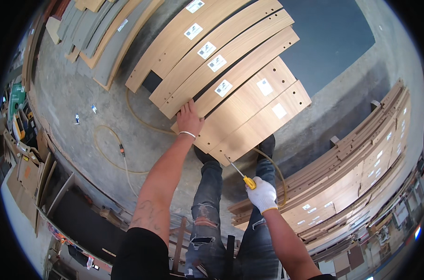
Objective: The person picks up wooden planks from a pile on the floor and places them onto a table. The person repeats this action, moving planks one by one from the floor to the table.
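Note:
Several pale wooden boards with white labels and drilled holes lie side by side before me. My bare left hand (189,119), with a white band at the wrist, grips the near end of one wooden board (249,68). My right hand (261,193) wears a white glove and is closed around the yellow handle of a screwdriver (249,182). The screwdriver's thin shaft points away from me, its tip at the near end of the closest board (258,128), beside the drilled holes. Whether the tip touches the wood I cannot tell.
A dark sheet (324,42) lies beyond the boards. Long stacked wooden boards (342,186) stand to the right; grey and brown strips (99,42) are piled at the upper left. A yellowish hose (98,140) with a connector loops over the concrete floor (62,93).

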`<state>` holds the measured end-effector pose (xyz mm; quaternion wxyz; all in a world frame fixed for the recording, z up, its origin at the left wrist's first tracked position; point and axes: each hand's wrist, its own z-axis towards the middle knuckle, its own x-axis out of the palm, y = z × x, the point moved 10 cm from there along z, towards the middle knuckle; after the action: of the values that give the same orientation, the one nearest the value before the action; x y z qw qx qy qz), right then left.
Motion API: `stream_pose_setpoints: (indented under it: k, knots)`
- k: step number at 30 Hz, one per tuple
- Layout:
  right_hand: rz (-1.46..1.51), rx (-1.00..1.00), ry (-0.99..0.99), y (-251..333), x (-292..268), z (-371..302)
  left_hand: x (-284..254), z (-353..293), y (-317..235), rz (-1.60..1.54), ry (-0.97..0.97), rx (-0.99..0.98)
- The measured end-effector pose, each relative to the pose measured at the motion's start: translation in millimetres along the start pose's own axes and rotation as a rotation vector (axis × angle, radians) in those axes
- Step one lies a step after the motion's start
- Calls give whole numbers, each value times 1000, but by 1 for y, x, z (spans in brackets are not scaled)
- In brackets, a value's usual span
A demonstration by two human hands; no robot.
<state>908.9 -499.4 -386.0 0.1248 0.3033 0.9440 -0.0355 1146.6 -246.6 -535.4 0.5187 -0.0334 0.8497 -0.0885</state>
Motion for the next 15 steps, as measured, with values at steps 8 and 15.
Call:
stream_pose_setpoints:
  k: [8, 15]
  knots:
    - [18, -18, 11, -2, 8, 5, -81, 10, -24, -388, -198, 275]
    - [-18, -4, 11, 10, 6, 5, -60, 50, 6, 88, -219, 108]
